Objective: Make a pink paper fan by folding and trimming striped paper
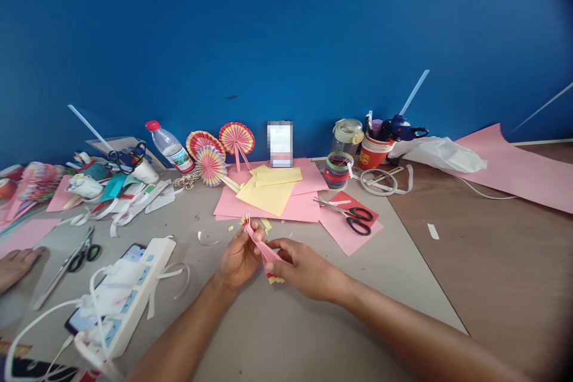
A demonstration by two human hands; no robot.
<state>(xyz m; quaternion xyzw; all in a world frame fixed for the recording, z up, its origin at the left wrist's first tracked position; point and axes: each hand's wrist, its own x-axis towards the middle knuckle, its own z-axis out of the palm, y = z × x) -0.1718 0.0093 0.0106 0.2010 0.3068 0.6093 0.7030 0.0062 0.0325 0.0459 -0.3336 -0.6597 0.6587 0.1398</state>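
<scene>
Between my hands is a strip of pleated paper (264, 249), pink with red and yellow ends, held at a slant above the table. My left hand (239, 256) is closed around its upper part, near the narrow gathered end. Lower down, my right hand (302, 265) pinches the wider end, where the folds spread a little. Beyond my hands lie pink sheets (224, 206) with yellow paper (268, 194) on top. To the right, black-handled scissors (358, 221) rest on small red and pink pieces. Finished-looking pleated paper fans (236, 138) lean by the blue wall.
A power strip (138, 298) with white cables and a phone (80, 319) lie at left, near other scissors (85, 253). Another person's hand (20, 265) rests at the far left. Along the back stand a bottle (170, 146), a tape stack (336, 172) and red cups (373, 152).
</scene>
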